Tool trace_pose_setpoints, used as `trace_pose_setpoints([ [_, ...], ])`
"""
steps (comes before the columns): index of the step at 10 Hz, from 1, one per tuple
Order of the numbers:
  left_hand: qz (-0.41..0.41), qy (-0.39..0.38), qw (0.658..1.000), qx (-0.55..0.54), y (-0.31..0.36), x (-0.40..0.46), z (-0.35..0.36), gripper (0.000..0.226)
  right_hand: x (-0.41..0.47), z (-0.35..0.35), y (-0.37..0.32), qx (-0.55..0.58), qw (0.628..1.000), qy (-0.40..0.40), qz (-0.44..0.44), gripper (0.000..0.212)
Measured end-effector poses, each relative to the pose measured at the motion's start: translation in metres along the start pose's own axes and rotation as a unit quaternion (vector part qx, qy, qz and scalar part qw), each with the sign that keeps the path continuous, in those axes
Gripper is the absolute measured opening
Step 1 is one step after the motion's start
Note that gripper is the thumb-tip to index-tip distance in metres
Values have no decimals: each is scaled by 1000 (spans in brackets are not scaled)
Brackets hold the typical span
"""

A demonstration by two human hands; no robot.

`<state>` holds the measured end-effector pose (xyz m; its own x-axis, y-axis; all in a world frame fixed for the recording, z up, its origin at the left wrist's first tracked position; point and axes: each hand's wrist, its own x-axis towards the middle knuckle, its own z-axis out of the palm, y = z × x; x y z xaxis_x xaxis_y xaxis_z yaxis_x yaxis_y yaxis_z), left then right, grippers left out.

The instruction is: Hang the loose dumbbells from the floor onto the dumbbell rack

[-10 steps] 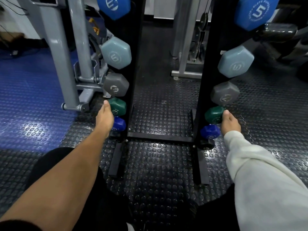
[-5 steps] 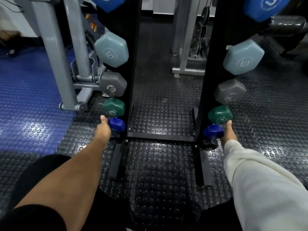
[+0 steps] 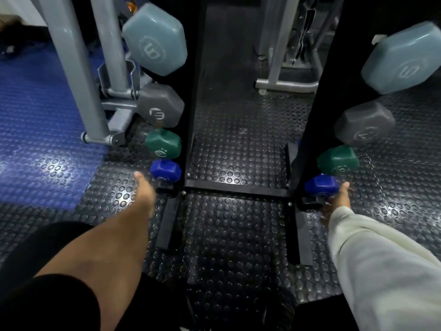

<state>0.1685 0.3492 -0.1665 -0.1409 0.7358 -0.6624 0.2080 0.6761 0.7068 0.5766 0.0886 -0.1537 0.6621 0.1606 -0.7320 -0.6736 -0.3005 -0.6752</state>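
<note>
you cannot tell what your left hand (image 3: 144, 191) or right hand (image 3: 340, 199) grips; a small black dumbbell (image 3: 310, 204) could slip off the rack (image 3: 188, 91).

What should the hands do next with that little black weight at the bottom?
Probably ease it up and in. Both the left hand and right hand seem to hold the ends of a black dumbbell just below the dark blue dumbbell, low on the rack.
</note>
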Motion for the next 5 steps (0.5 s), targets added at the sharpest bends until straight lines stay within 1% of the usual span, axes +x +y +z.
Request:
trace_pose_setpoints([
  [1, 10, -35, 999, 6, -4, 2, 12, 91, 7, 6, 2, 60, 997, -41, 23, 95],
  [2, 14, -33, 999, 14, -11, 10, 16, 87, 10, 0, 2, 50, 997, -44, 29, 93],
  [3, 9, -27, 998, 47, -18, 22, 15, 90, 24, -4, 10, -7, 1000, 1, -27, 110],
  [4, 8, -32, 998, 59, -33, 54, 11, 97, 79, -19, 27, -67, 997, 26, -36, 90],
  [5, 7, -20, 995, 101, -49, 79, 11, 101, 115, -23, 38, -93, 993, 62, -29, 69],
])
